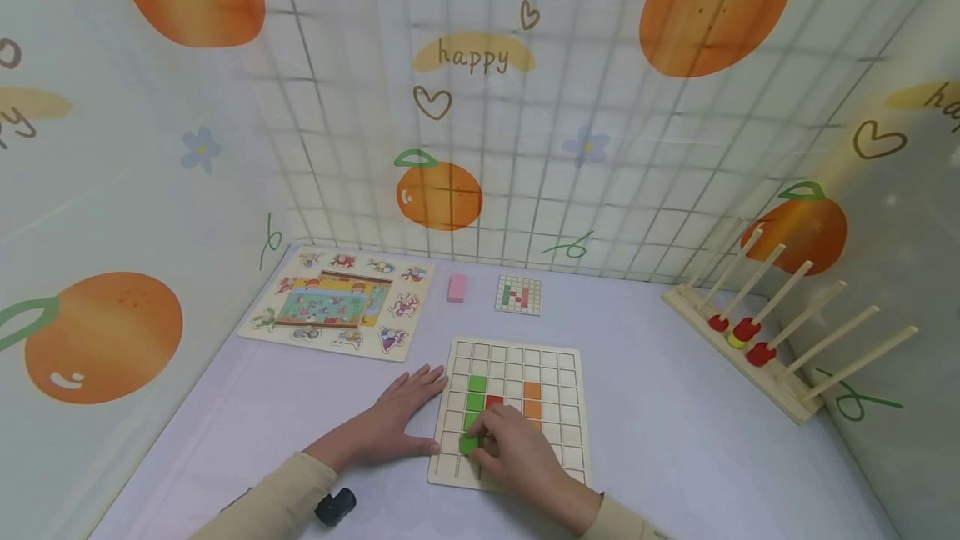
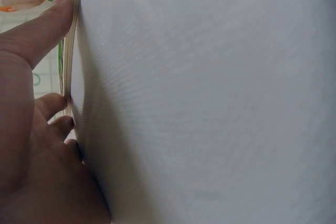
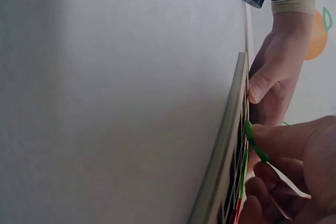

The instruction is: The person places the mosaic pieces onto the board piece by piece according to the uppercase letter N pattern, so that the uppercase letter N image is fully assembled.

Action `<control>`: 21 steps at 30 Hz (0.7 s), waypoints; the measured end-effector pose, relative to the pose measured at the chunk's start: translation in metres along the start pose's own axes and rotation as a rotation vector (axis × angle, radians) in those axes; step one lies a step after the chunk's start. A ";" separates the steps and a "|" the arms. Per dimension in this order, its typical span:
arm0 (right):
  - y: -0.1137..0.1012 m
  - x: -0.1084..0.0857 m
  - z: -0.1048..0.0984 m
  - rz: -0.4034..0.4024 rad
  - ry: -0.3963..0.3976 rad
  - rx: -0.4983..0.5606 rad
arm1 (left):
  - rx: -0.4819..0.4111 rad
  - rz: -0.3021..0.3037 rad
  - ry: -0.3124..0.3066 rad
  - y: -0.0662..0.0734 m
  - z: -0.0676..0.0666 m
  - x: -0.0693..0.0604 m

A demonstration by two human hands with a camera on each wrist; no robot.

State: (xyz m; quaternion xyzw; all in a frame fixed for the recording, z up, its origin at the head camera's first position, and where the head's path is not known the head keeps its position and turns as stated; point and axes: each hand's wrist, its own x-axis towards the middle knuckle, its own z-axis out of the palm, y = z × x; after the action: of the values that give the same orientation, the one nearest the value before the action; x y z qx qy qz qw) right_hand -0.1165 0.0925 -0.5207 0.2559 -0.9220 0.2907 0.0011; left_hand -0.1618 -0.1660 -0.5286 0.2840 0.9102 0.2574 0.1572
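A wooden grid board [image 1: 558, 365] lies on the table in front of me. My right hand [image 1: 517, 448] pinches a green square tile [image 3: 254, 142] between thumb and fingers, low in the board's left part; in the right wrist view the tile is tilted against the grid. Above it runs a column of green tiles [image 1: 477, 384]. A red tile [image 1: 495, 401] shows beside that column, and orange tiles [image 1: 532, 391] stand further right; my right hand covers part of the grid. My left hand [image 1: 393, 419] rests with fingers spread, thumb and fingertips at the board's left edge.
Behind the board lie a small pattern card [image 1: 518, 295] and a pink block [image 1: 457, 287]. A picture puzzle board [image 1: 408, 340] sits back left. At the right stands a wooden peg rack [image 1: 780, 386] with several red beads [image 1: 761, 354]. Patterned curtains [image 1: 495, 123] enclose the table.
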 end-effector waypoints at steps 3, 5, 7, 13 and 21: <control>0.000 0.000 0.001 -0.003 0.006 -0.020 | 0.000 -0.004 -0.002 0.000 0.000 0.000; 0.001 0.000 0.001 -0.003 0.007 -0.035 | -0.004 0.002 0.000 -0.001 0.000 0.000; 0.001 0.000 0.002 -0.007 0.011 -0.052 | -0.008 0.012 0.006 -0.001 0.000 0.000; 0.000 -0.001 0.002 0.000 0.004 -0.092 | -0.031 0.042 0.024 0.001 0.000 -0.001; -0.001 -0.001 0.000 -0.013 0.011 -0.123 | -0.024 0.028 0.017 0.000 -0.001 -0.001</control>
State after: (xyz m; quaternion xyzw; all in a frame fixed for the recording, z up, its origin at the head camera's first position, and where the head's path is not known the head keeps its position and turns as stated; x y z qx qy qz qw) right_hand -0.1151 0.0920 -0.5207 0.2599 -0.9364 0.2347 0.0238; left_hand -0.1615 -0.1666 -0.5276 0.2929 0.9042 0.2729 0.1492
